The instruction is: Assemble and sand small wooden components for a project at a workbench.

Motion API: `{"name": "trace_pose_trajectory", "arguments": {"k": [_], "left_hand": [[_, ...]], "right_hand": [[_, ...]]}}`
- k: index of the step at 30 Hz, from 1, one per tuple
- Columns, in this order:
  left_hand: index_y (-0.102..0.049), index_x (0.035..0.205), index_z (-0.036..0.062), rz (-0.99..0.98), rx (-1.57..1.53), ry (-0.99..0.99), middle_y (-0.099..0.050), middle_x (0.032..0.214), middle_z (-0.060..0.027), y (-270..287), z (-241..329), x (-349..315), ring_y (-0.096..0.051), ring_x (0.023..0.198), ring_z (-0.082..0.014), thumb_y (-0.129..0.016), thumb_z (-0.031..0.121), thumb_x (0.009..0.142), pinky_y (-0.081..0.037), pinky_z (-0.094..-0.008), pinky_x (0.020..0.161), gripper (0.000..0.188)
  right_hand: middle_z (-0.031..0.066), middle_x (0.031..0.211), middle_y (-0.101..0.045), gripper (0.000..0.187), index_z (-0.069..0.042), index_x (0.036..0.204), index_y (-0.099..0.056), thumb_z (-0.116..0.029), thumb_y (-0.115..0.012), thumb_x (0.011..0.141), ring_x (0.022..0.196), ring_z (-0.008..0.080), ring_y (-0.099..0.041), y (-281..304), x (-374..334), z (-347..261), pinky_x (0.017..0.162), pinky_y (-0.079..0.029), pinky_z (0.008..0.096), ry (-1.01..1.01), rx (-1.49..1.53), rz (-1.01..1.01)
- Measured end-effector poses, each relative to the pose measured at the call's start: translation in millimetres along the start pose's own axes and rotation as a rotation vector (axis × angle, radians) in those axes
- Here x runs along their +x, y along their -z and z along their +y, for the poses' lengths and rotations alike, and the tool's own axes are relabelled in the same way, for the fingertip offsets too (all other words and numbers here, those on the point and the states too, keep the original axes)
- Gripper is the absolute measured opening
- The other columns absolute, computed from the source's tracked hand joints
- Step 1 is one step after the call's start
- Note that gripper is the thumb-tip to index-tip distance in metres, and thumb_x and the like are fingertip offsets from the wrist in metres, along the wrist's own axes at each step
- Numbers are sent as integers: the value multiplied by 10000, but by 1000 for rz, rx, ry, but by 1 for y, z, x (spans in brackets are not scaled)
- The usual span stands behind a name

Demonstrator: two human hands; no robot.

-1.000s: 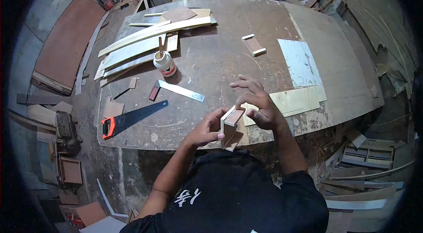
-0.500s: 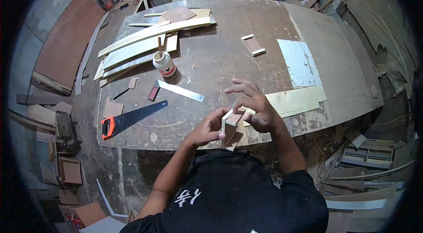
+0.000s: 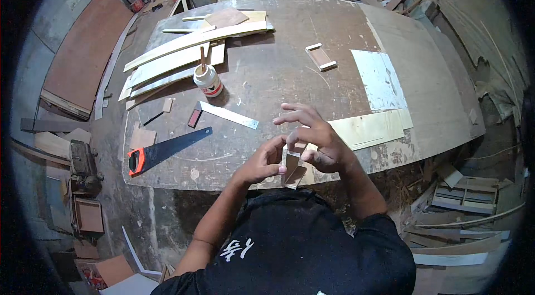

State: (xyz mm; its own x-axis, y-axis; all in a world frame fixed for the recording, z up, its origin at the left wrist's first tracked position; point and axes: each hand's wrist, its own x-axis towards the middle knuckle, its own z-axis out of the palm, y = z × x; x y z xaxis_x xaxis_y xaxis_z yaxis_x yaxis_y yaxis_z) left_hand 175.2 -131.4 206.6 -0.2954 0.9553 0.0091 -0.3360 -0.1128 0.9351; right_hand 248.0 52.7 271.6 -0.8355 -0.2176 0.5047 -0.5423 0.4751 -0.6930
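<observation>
Near the table's front edge, my left hand (image 3: 264,161) grips a small wooden box frame (image 3: 291,165) of thin pieces, its thumb pressed on the outer side. My right hand (image 3: 320,141) has its index finger and thumb curled about the frame's upper corner, while the other fingers stretch away to the left. The fingers partly cover the frame. Farther off on the table lies a similar small tray-like wooden piece (image 3: 321,57) with two pale end strips.
On the table (image 3: 267,88) lie an orange-handled handsaw (image 3: 167,153), a try square (image 3: 225,115), an open white glue jar (image 3: 208,81) with a stick in it, and stacked pale boards (image 3: 173,63). Flat pale wood (image 3: 368,129) and a white-painted panel (image 3: 379,80) are at the right.
My right hand has shifted slightly left and closer over the frame's upper corner. The frame has turned a little, and its inner part is more hidden. My left hand stays nearly still.
</observation>
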Motion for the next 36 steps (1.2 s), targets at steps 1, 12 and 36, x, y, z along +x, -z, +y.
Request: {"name": "trace_pose_trajectory", "arguments": {"k": [1,12,36], "left_hand": [[-403,1256,26,13,-11,-4,-494,1201,-80,-1,1,0,-472,1130,-173,-744,342,722,-363,-340,979,708],[-387,1305,13,-7,-20,8,-490,1217,-80,4,-1,4,-464,1147,-174,-760,429,684,-359,-333,983,835],[-380,1320,-23,17,-146,44,-509,1241,-126,15,-10,13,-500,1141,-204,-755,453,643,-382,-352,988,909]], "right_hand": [[184,1195,-559,666,-56,763,-603,-653,-334,882,1264,397,-391,0,0,0,1015,-295,499,-5,20,10],[180,1151,-588,677,-53,744,-607,-649,-322,891,1234,377,-426,19,-4,23,1001,-310,478,-84,-45,75],[165,1120,-599,665,-41,737,-619,-628,-349,896,1217,372,-438,26,-12,51,987,-335,487,-136,-170,40]]}}
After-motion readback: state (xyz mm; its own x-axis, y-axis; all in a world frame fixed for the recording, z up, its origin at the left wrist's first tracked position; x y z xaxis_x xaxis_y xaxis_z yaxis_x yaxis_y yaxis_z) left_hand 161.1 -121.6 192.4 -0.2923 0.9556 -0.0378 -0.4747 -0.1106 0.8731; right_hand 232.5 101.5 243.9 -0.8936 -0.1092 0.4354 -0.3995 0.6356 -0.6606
